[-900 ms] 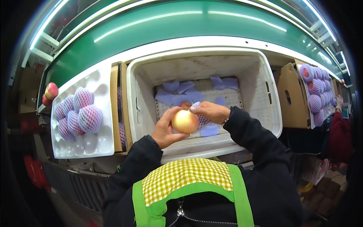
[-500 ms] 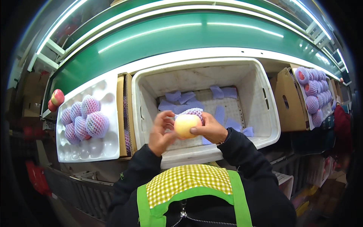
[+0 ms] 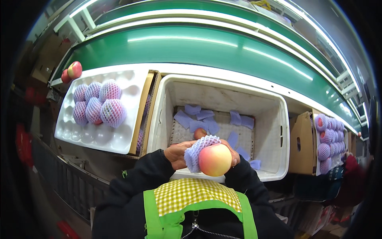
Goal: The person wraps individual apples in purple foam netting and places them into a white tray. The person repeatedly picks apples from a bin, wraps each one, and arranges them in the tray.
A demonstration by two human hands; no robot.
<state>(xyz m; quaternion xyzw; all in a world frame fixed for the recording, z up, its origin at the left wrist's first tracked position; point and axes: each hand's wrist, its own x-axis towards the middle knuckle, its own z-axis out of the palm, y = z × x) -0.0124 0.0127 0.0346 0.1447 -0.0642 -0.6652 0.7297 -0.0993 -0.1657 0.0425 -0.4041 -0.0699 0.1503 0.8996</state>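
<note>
A yellow-and-pink apple [image 3: 216, 160] is held up close, over the near edge of a white plastic bin [image 3: 283, 131]. My right hand [image 3: 234, 154] grips it from the far right side, most of its fingers hidden behind the fruit. A purple foam net sleeve [image 3: 193, 156] lies against the apple's left side. My left hand [image 3: 174, 153] is closed on that sleeve, its fingertips hidden behind the netting. Beyond my hands, a small reddish apple [image 3: 200, 133] rests in the bin among several flat purple foam sleeves [image 3: 232, 138].
To the left, a white moulded tray [image 3: 131, 85] with several sleeved apples [image 3: 113, 112] lies on a cardboard box [image 3: 149, 88]. Two bare apples [image 3: 74, 70] sit beyond it. A green conveyor belt [image 3: 179, 46] crosses behind. Another box [image 3: 301, 143] with sleeved apples stands right.
The held apple has come nearer to me, and the foam sleeve now hangs along its left side. My left hand has closed on the sleeve. An apple in the bin has come into sight.
</note>
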